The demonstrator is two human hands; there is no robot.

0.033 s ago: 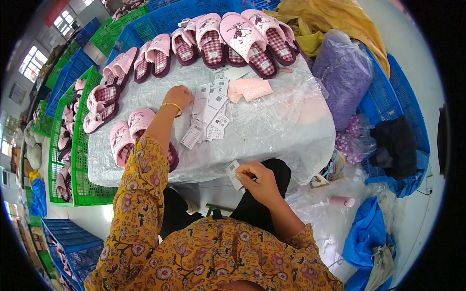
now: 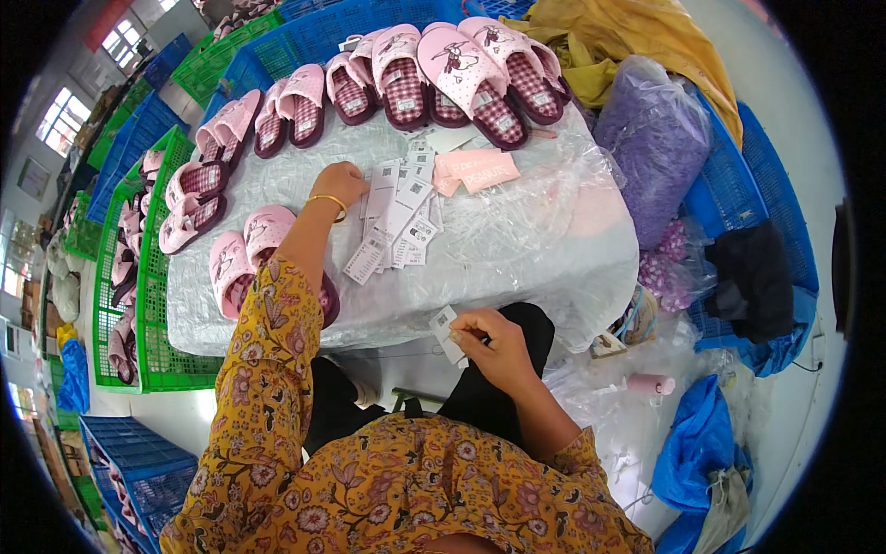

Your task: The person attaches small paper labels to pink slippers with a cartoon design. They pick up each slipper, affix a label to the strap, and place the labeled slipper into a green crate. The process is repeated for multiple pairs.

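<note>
My left hand (image 2: 341, 183): over the surface (image 2: 544, 235), fingers curled, just beside the left edge of the label pile (image 2: 399, 217); whether they grip anything, I can't make out.
My right hand (image 2: 498, 349): well apart from my left, thumb and fingers pinched on a white tag (image 2: 441, 321).
Where the tag is: just off the near edge of the surface, in front of my lap, its square code facing up.
The pile: loose white paper slips, overlapping at odd angles near the middle of the surface, many printed with codes.
Pink cards (image 2: 491, 171): lying against the pile's upper right side.
Slippers along the far edge (image 2: 401, 78): pink uppers with a drawn figure, checked insoles and dark soles, lined up side by side and curving down the left side.
Slippers by my left forearm (image 2: 229, 266): partly hidden behind my sleeve (image 2: 268, 369).
Bracelet (image 2: 341, 215): gold-coloured, on my left wrist.
Covering: wrinkled clear plastic over the surface.
Green crate (image 2: 189, 349): at the surface's left, with more slippers inside.
Right side: a clear bag of purple material (image 2: 646, 138), and a dark cloth (image 2: 749, 282) over a blue crate (image 2: 784, 203).
</note>
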